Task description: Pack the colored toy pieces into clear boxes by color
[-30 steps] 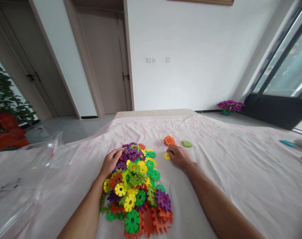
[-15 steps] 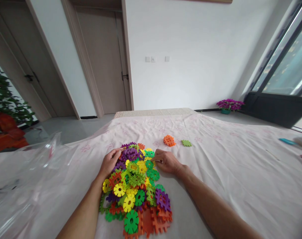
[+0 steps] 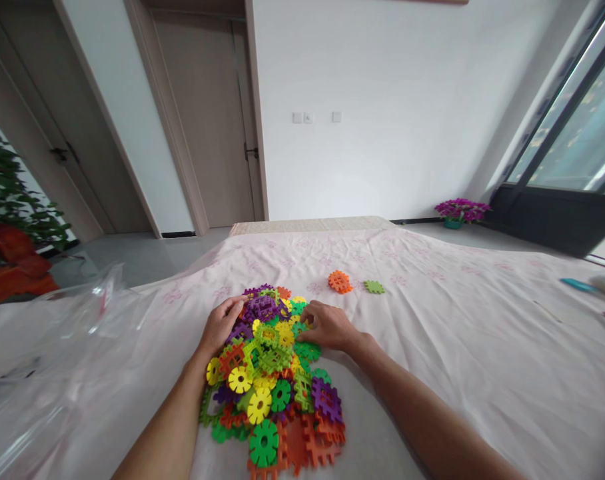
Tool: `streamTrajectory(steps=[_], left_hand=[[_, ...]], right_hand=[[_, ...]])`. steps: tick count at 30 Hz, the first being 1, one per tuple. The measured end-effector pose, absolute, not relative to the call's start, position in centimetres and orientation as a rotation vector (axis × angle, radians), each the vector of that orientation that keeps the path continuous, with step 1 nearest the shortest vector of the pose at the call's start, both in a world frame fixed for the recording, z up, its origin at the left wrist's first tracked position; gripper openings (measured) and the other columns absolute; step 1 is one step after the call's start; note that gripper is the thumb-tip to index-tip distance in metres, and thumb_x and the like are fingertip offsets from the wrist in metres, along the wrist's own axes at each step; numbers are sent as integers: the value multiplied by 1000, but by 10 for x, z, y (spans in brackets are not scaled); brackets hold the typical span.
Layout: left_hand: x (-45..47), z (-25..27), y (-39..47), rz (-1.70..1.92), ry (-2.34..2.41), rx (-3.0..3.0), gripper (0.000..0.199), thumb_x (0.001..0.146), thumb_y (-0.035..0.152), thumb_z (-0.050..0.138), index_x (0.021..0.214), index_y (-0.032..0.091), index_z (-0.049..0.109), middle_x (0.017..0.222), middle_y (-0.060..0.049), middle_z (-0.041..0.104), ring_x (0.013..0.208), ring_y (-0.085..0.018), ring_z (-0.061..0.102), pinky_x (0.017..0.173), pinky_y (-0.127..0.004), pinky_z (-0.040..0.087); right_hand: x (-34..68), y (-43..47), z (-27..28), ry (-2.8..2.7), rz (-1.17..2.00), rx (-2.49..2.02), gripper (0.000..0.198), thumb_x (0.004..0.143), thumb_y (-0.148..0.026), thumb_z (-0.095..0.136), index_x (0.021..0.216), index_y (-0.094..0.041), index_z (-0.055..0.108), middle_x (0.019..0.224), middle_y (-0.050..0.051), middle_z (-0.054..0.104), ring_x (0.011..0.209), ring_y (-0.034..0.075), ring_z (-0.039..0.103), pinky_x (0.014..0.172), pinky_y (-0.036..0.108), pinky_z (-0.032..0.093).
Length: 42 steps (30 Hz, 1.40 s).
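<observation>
A heap of plastic building pieces (image 3: 275, 360) lies on the cloth in front of me: yellow and green notched discs, and purple, orange and lime toothed squares. At the heap's upper left, my left hand (image 3: 223, 325) rests against the purple pieces (image 3: 261, 309), fingers stretched and loosely curved, gripping nothing that shows. My right hand (image 3: 330, 325) is at the upper right edge, thumb and fingers apart around a green notched disc (image 3: 298, 328), partly hidden by the fingers. Below that hand lies another green disc (image 3: 308, 351).
Beyond the heap lie an orange round toothed piece (image 3: 339, 281) and a flat lime piece (image 3: 374, 287). Clear plastic bags (image 3: 90, 313) spread at left. A blue item (image 3: 577, 285) and a thin stick (image 3: 547, 311) lie at right on the pink-patterned cloth (image 3: 462, 333).
The thumb and fingers of my right hand have spread apart at the green disc, and the hand has shifted slightly. My left hand stays in place.
</observation>
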<state>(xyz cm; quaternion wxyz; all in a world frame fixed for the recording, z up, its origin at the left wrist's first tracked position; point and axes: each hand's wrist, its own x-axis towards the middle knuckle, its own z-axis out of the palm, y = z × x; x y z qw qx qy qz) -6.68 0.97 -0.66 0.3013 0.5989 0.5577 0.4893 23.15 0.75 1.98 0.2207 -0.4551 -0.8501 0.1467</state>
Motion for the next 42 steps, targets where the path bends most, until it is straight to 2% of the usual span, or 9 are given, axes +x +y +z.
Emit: streamTrajectory(steps=[6, 11, 16, 21, 30, 33, 36, 39, 42], left_hand=[[-68, -9, 11, 1296, 1488, 1593, 47, 82, 54, 54, 110, 18, 68, 117, -7, 69, 115, -25, 59, 104, -35, 39], [-69, -8, 11, 1294, 1485, 1609, 47, 82, 54, 53, 109, 19, 69, 118, -6, 68, 116, -25, 58, 104, -34, 39], [-69, -10, 13, 1274, 1495, 1618, 49, 82, 56, 51, 110, 18, 68, 118, -7, 69, 116, -25, 58, 104, -34, 39], [-72, -16, 16, 1272, 1491, 1635, 51, 83, 55, 52, 115, 18, 66, 121, -8, 67, 116, -25, 58, 104, -35, 40], [-70, -11, 14, 1278, 1485, 1617, 46, 84, 53, 52, 110, 18, 67, 118, -7, 68, 115, -24, 58, 104, -35, 39], [-70, -11, 14, 1281, 1487, 1627, 45, 84, 52, 52, 110, 19, 67, 118, -7, 68, 115, -24, 58, 104, -35, 39], [-70, -12, 14, 1277, 1494, 1645, 45, 84, 53, 52, 109, 19, 68, 118, -7, 68, 116, -24, 58, 104, -35, 38], [-70, -11, 13, 1277, 1491, 1658, 45, 84, 53, 51, 109, 19, 68, 118, -7, 68, 116, -24, 58, 104, -35, 38], [-69, -10, 12, 1273, 1492, 1653, 45, 84, 53, 51, 109, 19, 68, 118, -6, 68, 116, -24, 58, 105, -35, 38]], right_hand=[[236, 23, 17, -2078, 788, -1204, 16, 72, -32, 71, 75, -18, 64, 66, -3, 62, 58, 9, 52, 54, 20, 35], [280, 45, 28, -1844, 973, -1292, 20, 71, -35, 67, 69, -16, 61, 56, -3, 54, 50, 8, 46, 47, 20, 34], [340, 55, 32, -1741, 908, -1585, 20, 67, -35, 65, 65, -16, 61, 51, -4, 51, 48, 7, 42, 47, 20, 32], [370, 58, 27, -1786, 745, -1828, 17, 64, -32, 66, 63, -15, 63, 52, -2, 55, 51, 9, 46, 48, 22, 31], [361, 51, 41, -1897, 311, -2213, 9, 63, -27, 70, 71, -22, 70, 77, 4, 68, 70, 17, 59, 56, 24, 33], [338, 47, 47, -1952, 307, -2046, 8, 67, -27, 68, 70, -20, 68, 72, 2, 67, 67, 15, 58, 56, 24, 33], [300, 41, 44, -2057, 479, -1692, 11, 72, -30, 67, 73, -18, 68, 70, 1, 67, 64, 13, 58, 58, 23, 35], [261, 30, 36, -2136, 601, -1449, 16, 76, -34, 67, 79, -18, 69, 76, 1, 69, 68, 12, 59, 60, 22, 37], [234, 17, 28, -2179, 518, -1440, 24, 75, -42, 69, 88, -21, 70, 84, 1, 68, 73, 13, 59, 63, 23, 37]])
